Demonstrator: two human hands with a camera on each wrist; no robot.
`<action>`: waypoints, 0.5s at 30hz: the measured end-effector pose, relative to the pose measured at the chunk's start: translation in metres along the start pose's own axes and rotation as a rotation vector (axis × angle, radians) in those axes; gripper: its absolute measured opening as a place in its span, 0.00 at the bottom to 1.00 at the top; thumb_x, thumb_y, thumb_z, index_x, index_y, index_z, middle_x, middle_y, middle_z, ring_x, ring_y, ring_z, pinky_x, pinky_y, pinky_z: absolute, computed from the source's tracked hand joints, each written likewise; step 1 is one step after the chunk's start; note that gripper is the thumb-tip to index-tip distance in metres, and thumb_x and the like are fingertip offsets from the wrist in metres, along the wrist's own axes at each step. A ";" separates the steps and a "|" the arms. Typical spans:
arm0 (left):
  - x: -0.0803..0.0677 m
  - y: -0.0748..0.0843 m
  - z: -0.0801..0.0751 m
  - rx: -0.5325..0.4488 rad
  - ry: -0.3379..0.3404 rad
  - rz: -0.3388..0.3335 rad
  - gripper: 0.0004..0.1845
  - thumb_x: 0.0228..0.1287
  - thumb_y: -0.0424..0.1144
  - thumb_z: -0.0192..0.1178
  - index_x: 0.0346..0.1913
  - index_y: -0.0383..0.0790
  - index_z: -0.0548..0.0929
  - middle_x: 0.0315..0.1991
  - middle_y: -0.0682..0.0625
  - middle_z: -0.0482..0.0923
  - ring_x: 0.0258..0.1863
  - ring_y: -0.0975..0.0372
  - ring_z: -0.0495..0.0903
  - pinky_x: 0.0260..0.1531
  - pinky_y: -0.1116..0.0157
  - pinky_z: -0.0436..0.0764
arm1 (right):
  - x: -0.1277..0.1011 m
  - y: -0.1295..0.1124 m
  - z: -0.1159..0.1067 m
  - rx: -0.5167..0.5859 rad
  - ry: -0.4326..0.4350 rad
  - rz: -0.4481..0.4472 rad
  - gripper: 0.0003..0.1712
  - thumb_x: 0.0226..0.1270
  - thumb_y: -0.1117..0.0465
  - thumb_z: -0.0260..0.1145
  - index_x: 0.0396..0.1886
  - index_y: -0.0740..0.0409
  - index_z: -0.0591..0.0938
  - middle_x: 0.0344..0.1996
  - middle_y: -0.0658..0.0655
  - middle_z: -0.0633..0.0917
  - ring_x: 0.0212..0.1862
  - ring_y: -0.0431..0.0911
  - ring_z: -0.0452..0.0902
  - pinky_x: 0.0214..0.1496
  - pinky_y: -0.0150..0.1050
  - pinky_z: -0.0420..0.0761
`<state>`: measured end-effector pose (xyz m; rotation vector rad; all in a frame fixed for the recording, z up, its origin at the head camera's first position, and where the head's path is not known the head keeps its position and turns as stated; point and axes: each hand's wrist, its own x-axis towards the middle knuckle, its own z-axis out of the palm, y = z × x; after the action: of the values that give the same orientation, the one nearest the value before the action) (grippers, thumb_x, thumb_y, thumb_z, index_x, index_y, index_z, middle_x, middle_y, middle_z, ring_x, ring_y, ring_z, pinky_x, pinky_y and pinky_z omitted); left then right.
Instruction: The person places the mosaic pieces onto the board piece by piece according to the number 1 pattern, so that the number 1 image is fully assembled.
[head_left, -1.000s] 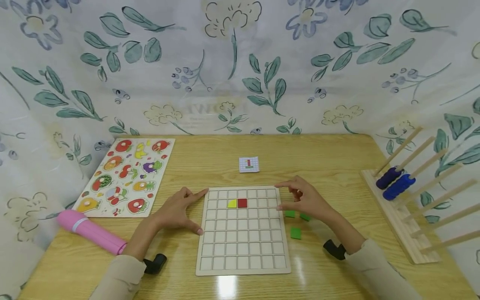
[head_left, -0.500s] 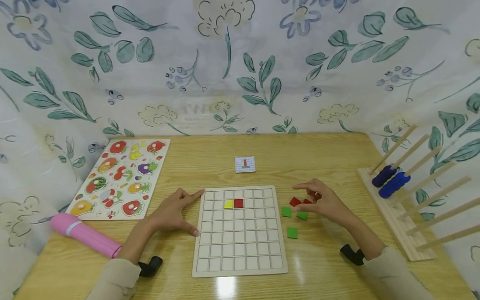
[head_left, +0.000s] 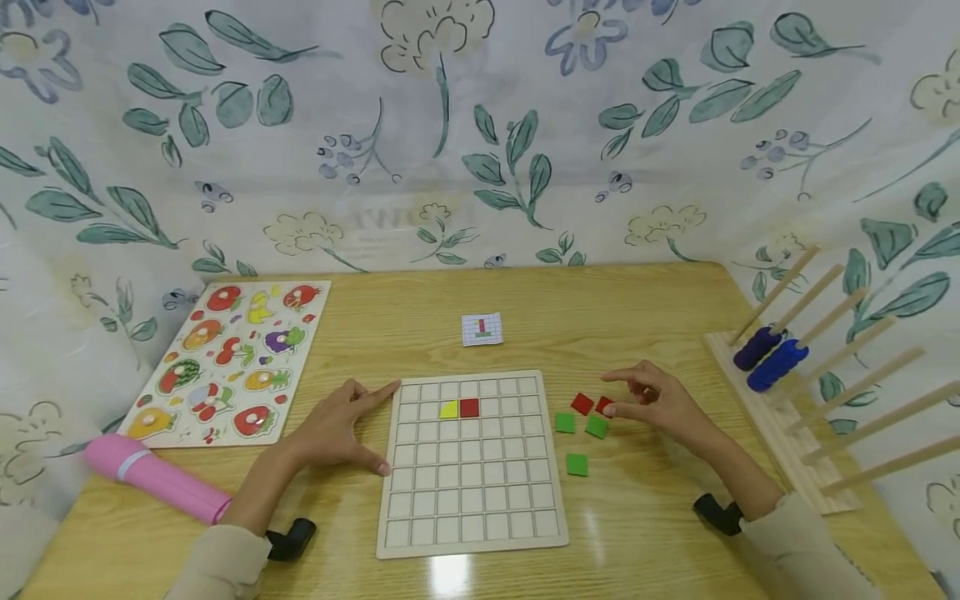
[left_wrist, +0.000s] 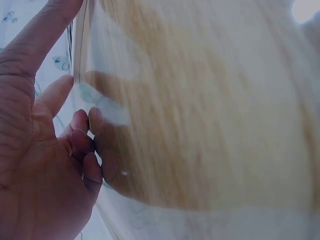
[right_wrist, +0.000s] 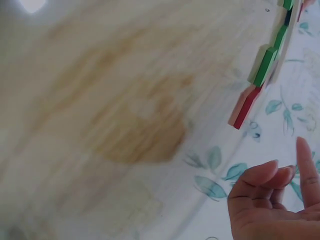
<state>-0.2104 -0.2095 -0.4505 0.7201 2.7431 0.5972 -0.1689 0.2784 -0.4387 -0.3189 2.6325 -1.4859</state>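
Note:
My left hand rests at the left edge of a wooden grid board, index finger at the top corner and thumb lower down. In the left wrist view the left hand has its other fingers bent over the table. On the board, a yellow rounded tile lies beside a red square tile. To the board's right my right hand is spread, its thumb tip at a loose red tile. Another red tile and green tiles lie near it.
A small pattern card lies behind the board. Fruit puzzle and pink wand-shaped object are at left. A wooden peg rack with blue and purple beads stands at right.
My right hand has left the board's right edge and moved right, uncovering two red tiles. The left hand keeps its place at the board. The head view has shifted slightly.

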 end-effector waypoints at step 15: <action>0.001 -0.002 0.001 -0.003 -0.004 -0.009 0.64 0.30 0.71 0.76 0.76 0.55 0.62 0.41 0.50 0.63 0.35 0.60 0.62 0.35 0.64 0.62 | 0.006 0.011 -0.001 -0.151 0.004 0.070 0.23 0.59 0.56 0.75 0.53 0.59 0.85 0.32 0.56 0.72 0.34 0.44 0.63 0.34 0.36 0.67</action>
<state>-0.2115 -0.2106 -0.4526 0.7074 2.7402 0.5975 -0.1767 0.2835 -0.4468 -0.2338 2.7343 -1.2724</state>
